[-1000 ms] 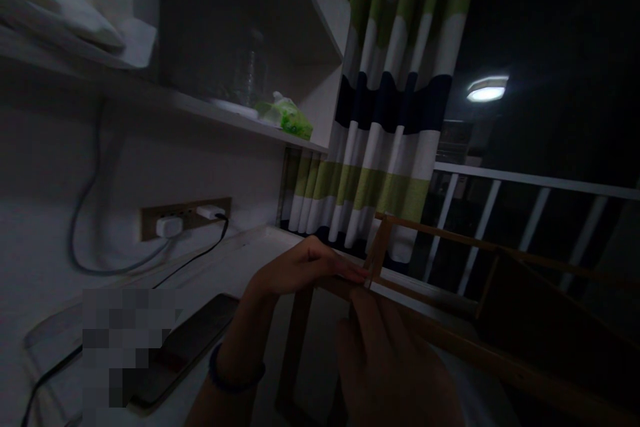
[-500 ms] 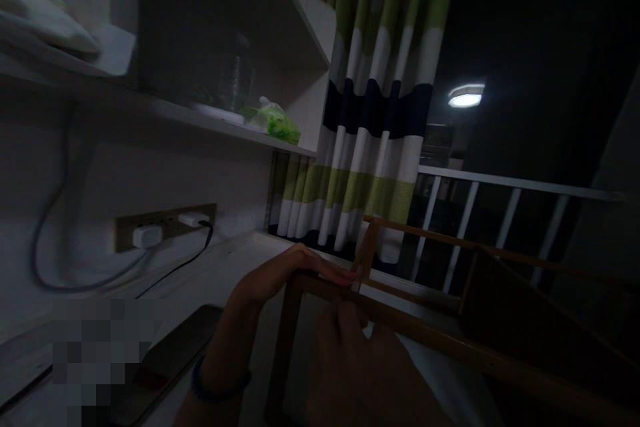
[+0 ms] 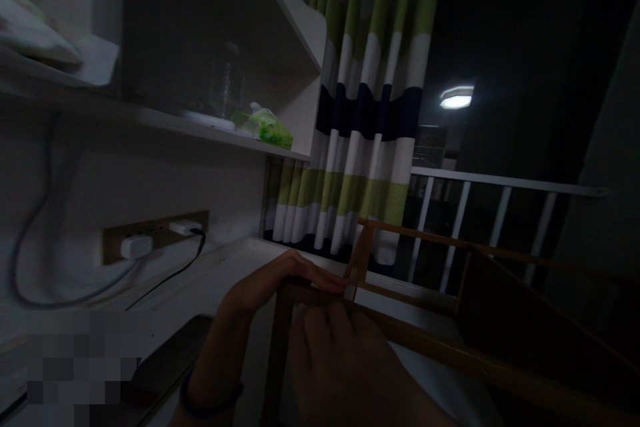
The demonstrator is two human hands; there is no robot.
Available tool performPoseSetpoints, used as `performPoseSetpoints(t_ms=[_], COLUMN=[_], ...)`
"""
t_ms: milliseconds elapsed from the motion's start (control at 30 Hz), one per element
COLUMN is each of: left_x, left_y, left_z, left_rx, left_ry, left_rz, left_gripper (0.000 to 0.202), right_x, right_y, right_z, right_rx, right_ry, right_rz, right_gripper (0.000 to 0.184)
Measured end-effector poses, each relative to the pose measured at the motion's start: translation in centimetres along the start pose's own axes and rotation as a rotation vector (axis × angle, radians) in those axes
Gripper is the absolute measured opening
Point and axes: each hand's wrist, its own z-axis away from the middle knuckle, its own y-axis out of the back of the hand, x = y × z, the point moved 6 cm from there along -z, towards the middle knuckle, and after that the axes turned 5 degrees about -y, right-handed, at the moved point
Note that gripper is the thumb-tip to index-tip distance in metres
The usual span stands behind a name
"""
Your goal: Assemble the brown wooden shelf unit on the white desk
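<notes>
Two-handed, touching a wooden frame (image 3: 435, 344): resting left hand (image 3: 293, 273) open on top, curling right hand (image 3: 343, 357) just in front, not showing whether gripping.

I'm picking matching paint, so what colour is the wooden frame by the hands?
The wooden frame looks brown, though dimly lit; the head view shows it.

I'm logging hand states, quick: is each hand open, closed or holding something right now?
Left hand: open, laid on the wooden frame.
Right hand: curled at the frame; too dark to tell whether it grips.
</notes>
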Motion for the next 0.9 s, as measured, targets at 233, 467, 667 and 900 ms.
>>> performPoseSetpoints(t_ms=[233, 467, 667, 900], left_x=[-0.4, 0.8, 2.5, 1.7], left_y=[0.2, -0.1, -0.4, -0.1], left_z=[-0.1, -0.4, -0.4, -0.2], left_rx=[0.009, 0.058, 0.13, 0.114], left_ry=[0.044, -0.029, -0.183, -0.06], left_rz=[0.029, 0.048, -0.011, -0.088], left_gripper=[0.045, 0.04, 0.033, 0.035], right_x=[0.4, 0.7, 1.0, 1.1], right_y=[-0.2, -0.1, 0.6, 0.1], right_z=[0.1, -0.6, -1.0, -1.2], right_rx=[0.072, 0.18, 0.173, 0.085], right_ry=[-0.173, -0.144, -0.206, -0.299], right_rz=[0.022, 0.06, 0.051, 0.044], right_gripper=[0.016, 0.028, 0.035, 0.034])
